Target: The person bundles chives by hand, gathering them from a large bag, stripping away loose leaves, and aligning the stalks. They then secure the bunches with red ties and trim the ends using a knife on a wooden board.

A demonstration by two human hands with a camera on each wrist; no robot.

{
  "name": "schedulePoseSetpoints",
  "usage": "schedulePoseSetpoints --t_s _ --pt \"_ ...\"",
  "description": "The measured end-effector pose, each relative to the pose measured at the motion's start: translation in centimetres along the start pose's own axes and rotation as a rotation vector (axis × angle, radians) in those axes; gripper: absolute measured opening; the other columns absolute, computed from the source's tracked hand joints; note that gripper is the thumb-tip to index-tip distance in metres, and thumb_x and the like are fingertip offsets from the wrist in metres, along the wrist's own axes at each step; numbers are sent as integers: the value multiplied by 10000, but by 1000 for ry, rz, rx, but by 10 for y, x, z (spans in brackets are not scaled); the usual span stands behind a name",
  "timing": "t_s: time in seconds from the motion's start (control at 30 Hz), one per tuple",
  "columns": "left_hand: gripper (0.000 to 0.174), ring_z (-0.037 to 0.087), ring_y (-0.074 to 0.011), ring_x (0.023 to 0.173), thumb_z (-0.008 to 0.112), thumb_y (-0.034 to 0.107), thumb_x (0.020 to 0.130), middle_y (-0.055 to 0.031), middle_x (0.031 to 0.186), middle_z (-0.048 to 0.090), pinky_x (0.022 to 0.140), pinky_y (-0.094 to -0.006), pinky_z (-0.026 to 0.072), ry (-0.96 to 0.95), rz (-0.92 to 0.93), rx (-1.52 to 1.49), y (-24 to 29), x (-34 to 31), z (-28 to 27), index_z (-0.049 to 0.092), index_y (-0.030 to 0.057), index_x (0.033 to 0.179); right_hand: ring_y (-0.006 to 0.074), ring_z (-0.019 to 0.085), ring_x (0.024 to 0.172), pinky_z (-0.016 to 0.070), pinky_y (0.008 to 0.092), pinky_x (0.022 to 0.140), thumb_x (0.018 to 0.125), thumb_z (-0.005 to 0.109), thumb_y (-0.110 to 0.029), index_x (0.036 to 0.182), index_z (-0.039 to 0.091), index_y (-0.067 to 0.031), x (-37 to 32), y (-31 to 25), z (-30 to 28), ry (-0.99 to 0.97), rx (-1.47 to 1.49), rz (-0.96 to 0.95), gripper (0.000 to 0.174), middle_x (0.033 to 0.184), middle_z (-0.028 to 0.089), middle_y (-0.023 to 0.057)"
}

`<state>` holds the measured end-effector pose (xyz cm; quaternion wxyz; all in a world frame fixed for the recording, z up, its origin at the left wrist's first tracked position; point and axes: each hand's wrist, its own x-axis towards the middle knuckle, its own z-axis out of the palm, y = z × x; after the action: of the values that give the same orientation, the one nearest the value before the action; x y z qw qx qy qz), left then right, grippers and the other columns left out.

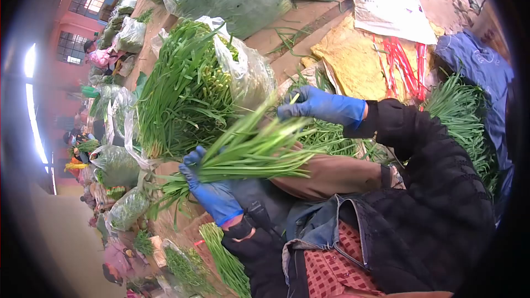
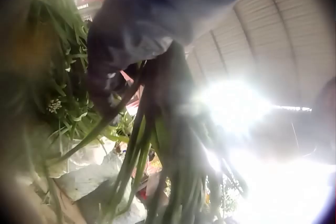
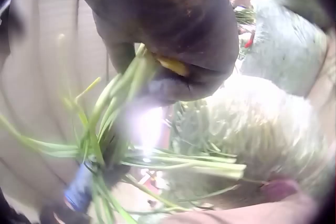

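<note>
My left hand (image 1: pixel 212 185), in a blue glove, grips a bunch of long green leafy stalks (image 1: pixel 248 160) that look like garlic chives. The bunch lies across above my lap, its pale ends pointing right. In the left wrist view, stalks (image 2: pixel 178 145) hang below the gloved fingers (image 2: pixel 131 40). My right hand (image 1: pixel 326 105), also blue-gloved, is just above the bunch's pale ends with its fingers curled. A few thin stalks (image 3: pixel 100 113) and a yellowed leaf (image 3: pixel 173 66) are pinched in it in the right wrist view.
A large heap of the same greens (image 1: pixel 182 88) stands ahead, partly in a clear plastic bag (image 1: pixel 248 74). Red ties (image 1: pixel 400 66) lie on a yellow sack (image 1: pixel 348 49) at the right. More greens (image 1: pixel 458 110) lie beside a blue cloth (image 1: pixel 480 72). Full bags (image 1: pixel 232 0) stand behind.
</note>
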<state>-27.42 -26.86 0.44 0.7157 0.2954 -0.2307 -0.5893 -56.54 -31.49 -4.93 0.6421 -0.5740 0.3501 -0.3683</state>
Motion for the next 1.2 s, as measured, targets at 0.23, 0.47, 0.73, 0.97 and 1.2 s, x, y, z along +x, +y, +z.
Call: schedulePoseSetpoints --t_s 0.23,0.47,0.73,0.97,1.2 --pt "271 524 -145 692 523 323 930 21 680 522 997 -430 405 11 131 -85 6 6 -8 511 167 710 157 642 815 484 287 748 929 535 -421 947 670 -29 -14 12 -30 -30 230 17 415 902 682 84" --pt "349 470 -121 623 534 396 920 40 573 414 953 -409 410 120 239 -58 -4 10 18 464 167 666 128 596 917 468 266 762 880 603 -442 1194 584 -31 -12 4 15 -292 422 -33 518 1037 656 62" --pt "421 351 -74 505 467 391 964 71 513 336 808 -317 437 -10 265 -330 2 21 -51 422 179 603 8 382 473 282 170 403 873 653 -338 1030 596 -29 -12 5 26 -149 550 -1 351 814 589 -28" --pt "436 383 -97 494 428 346 967 50 513 336 751 -268 448 -296 196 -540 20 26 -87 411 177 566 24 329 407 272 177 392 884 636 -311 943 628 -32 -16 30 -20 189 746 -19 286 752 574 1" --pt "466 336 -65 469 451 397 962 56 481 313 561 -241 352 25 399 -334 29 11 -41 369 197 549 294 605 933 464 393 830 862 653 -319 1077 638 -23 -18 -3 14 46 -426 -389 366 915 642 150"
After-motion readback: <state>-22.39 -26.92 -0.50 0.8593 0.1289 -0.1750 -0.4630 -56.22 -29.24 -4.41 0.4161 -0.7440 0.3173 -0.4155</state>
